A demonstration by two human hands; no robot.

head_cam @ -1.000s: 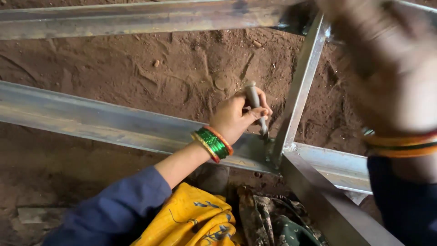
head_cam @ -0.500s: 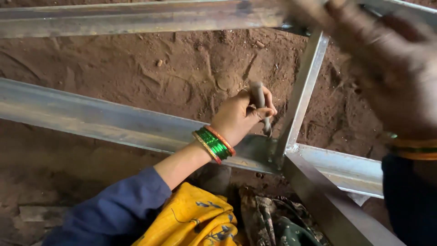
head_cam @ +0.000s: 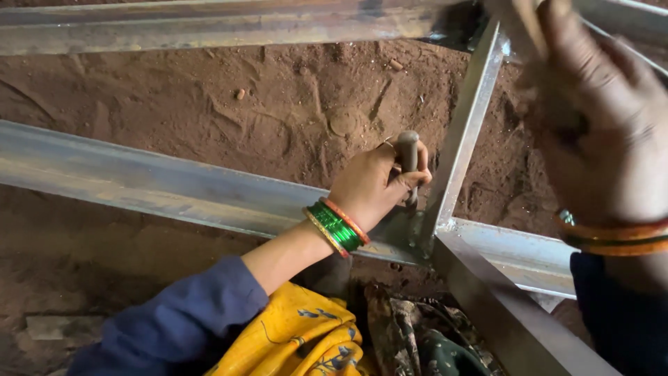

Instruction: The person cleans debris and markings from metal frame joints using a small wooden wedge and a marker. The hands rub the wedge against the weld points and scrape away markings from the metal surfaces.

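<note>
Fingers of your left hand (head_cam: 372, 186) wrap tight round that grey punch (head_cam: 408, 167), tip down at the corner joint of the steel frame (head_cam: 456, 230). Stiff, heavy-looking steel, grip mid-shaft. Your right hand (head_cam: 598, 118) is raised and blurred; grip unclear.

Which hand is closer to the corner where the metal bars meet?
Left. The left hand holds a metal rod upright right beside the corner joint. The right hand is raised up high, farther away, above and to the right of it.
</note>
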